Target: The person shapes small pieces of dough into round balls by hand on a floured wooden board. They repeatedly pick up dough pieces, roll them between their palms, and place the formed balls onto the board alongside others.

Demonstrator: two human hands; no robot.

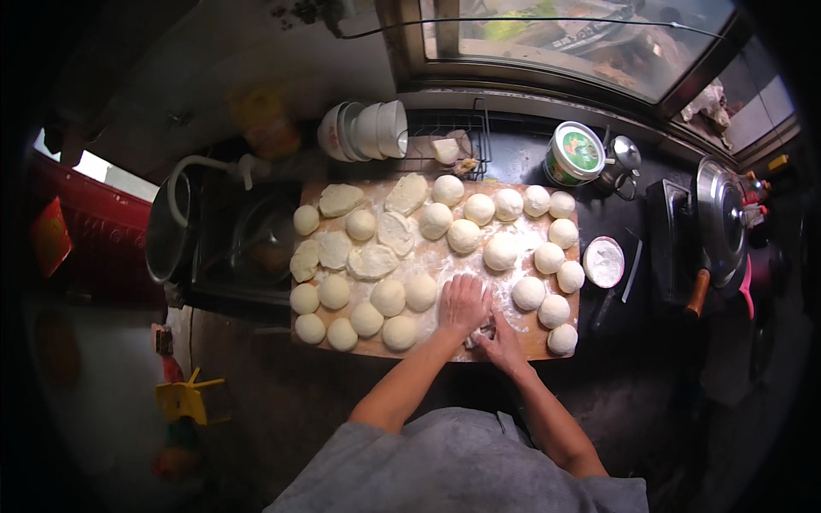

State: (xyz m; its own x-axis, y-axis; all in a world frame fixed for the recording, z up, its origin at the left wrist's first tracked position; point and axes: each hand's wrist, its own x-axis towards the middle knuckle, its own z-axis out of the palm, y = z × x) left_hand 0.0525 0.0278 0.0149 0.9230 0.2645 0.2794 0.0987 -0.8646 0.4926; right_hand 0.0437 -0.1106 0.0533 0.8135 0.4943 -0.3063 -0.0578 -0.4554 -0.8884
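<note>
My left hand (463,302) lies palm down on the floured wooden board (442,260), near its front edge. Whatever is under the palm is hidden. Just to its right, my right hand (503,340) curves its thumb and fingers around a small pale, floury piece (478,336), perhaps dough; the grip on it is unclear. Round dough balls ring the hands, one (500,251) beyond them, another (528,293) to the right and one (421,292) to the left. Flattened dough pieces (372,262) lie at the board's left half.
A sink (256,237) adjoins the board's left side. Behind stand stacked bowls (369,130), a wire rack (481,138) and a lidded tub (575,152). To the right are a bowl of flour (603,261), a knife (632,272) and a lidded pan (719,221).
</note>
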